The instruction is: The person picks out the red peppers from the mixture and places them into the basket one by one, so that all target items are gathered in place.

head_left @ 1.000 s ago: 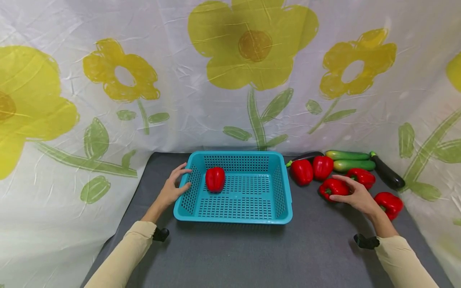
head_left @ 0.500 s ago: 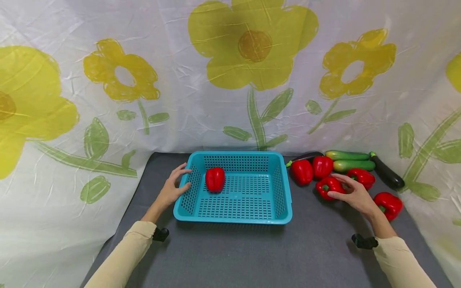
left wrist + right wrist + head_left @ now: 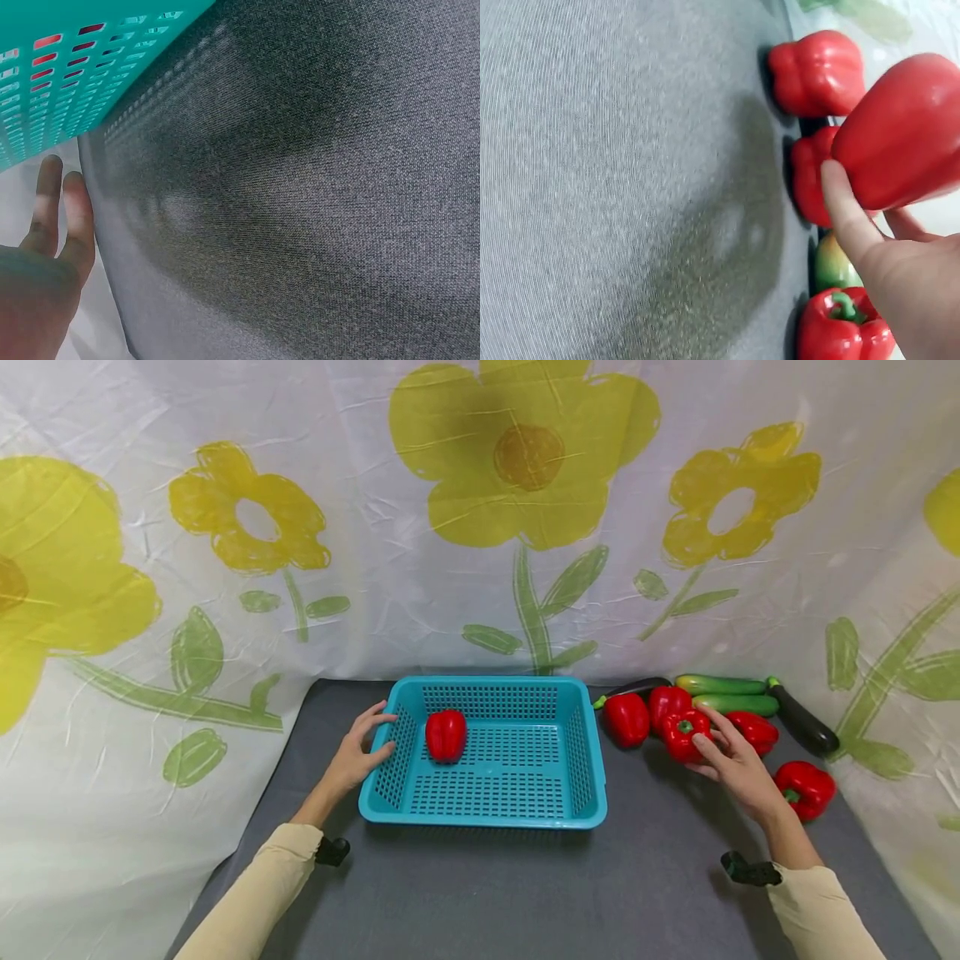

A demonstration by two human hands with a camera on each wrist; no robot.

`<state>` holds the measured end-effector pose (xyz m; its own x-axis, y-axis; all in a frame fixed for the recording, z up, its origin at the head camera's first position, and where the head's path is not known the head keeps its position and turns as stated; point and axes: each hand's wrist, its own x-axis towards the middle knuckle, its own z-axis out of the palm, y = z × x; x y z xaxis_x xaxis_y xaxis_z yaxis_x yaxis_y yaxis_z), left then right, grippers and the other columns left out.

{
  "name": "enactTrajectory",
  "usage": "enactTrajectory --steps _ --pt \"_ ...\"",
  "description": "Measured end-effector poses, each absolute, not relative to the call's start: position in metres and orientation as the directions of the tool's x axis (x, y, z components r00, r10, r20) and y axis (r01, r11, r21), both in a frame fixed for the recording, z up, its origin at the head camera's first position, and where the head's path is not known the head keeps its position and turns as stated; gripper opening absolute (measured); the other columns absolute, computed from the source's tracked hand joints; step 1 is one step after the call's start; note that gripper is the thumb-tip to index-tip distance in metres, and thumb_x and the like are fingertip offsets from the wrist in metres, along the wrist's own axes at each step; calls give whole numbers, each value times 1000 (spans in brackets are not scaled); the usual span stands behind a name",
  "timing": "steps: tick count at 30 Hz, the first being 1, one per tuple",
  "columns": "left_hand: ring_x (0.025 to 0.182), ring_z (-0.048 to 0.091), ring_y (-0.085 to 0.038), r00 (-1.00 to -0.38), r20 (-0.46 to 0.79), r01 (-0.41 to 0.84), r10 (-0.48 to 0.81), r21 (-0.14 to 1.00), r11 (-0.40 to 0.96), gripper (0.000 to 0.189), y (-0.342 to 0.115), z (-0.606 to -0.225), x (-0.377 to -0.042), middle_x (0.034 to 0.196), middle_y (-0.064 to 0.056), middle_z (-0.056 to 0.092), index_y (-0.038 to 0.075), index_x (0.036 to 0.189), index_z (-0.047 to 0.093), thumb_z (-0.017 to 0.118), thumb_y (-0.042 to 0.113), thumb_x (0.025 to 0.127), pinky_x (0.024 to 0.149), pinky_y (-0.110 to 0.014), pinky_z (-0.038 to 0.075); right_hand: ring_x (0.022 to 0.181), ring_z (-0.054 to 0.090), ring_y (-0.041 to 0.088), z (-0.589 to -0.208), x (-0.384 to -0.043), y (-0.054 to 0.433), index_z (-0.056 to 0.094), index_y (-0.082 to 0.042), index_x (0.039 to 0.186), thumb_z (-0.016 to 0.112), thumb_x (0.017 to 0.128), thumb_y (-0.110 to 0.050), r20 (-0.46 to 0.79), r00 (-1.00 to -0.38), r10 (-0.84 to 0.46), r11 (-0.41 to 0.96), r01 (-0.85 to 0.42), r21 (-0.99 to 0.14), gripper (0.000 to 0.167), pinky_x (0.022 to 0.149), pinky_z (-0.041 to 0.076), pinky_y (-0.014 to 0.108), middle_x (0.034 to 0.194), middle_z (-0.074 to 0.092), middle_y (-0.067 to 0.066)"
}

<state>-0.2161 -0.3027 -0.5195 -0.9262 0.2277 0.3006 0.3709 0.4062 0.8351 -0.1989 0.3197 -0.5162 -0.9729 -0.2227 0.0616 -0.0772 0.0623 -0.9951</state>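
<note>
Right grip (image 3: 742, 774): the thumb and fingers hold a glossy red bell pepper (image 3: 684, 740) raised above the dark grey cloth-covered desk (image 3: 480, 902), its green stem end facing the head camera. Left grip (image 3: 356, 758): thumb and fingers spread wide at the left rim of a rectangular turquoise perforated plastic basket (image 3: 483, 821); contact cannot be told. Inside lies a second red bell pepper (image 3: 446, 737). Right of the basket lie four further red bell peppers (image 3: 626, 720), two long green cucumber-like vegetables (image 3: 735, 705) and two dark eggplants (image 3: 806, 722).

Glossy red bell pepper (image 3: 682, 739), stem end toward head camera, held aloft in right hand (image 3: 741, 774). Turquoise perforated rectangular basket (image 3: 480, 822) sits upright, left hand (image 3: 358, 758) at its left side.
</note>
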Motion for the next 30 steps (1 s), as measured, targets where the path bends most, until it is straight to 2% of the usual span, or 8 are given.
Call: enactTrajectory --steps 5,8,14,18,21,27,30 --pt "142 28 -45 -924 304 377 232 829 413 43 -303 -521 -216 160 -24 25 -6 137 54 65 -4 95 104 -68 34 124 49 16 -514 -196 316 24 -22 163 45 109 -7 102 -964 -246 -83 -84 -993 60 87 54 46 146 28 13" --pt "142 28 -45 -921 312 385 235 827 410 43 -304 -522 -216 160 -25 25 -6 137 54 65 -5 95 103 -69 33 124 49 17 -514 -195 314 24 -19 162 45 108 -5 113 -962 -248 -113 -87 -990 60 86 55 45 146 29 12" --pt "141 28 -46 -922 308 380 233 832 404 43 -303 -521 -216 161 -23 25 -6 138 54 64 -4 96 104 -69 32 126 46 22 -513 -195 309 26 -15 161 56 100 6 90 -966 -244 -108 -66 -992 71 87 51 54 145 31 13" --pt "140 30 -47 -924 305 376 231 834 404 45 -303 -519 -216 160 -24 24 -8 138 53 65 -5 95 103 -69 34 124 50 25 -514 -197 304 27 -17 161 65 92 12 94 -966 -239 -22 -91 -996 84 86 54 46 143 35 17" --pt "140 30 -48 -925 302 373 230 834 406 45 -303 -519 -216 160 -26 24 -8 138 53 65 -6 94 102 -69 34 121 54 24 -514 -198 300 28 -16 160 67 90 14 113 -964 -239 4 -117 -993 85 84 56 40 141 38 19" --pt "140 30 -47 -922 309 380 231 830 408 43 -302 -518 -215 159 -26 25 -7 136 55 65 -5 95 102 -69 34 116 60 24 -513 -200 296 26 -12 160 66 91 14 141 -956 -258 -14 -142 -990 83 85 54 50 141 39 18" --pt "139 31 -47 -921 312 384 233 831 403 42 -302 -517 -215 160 -25 25 -7 136 55 65 -5 95 102 -69 34 112 63 24 -514 -200 294 27 -12 160 65 92 14 158 -954 -256 -6 -162 -987 83 84 55 48 142 37 18"
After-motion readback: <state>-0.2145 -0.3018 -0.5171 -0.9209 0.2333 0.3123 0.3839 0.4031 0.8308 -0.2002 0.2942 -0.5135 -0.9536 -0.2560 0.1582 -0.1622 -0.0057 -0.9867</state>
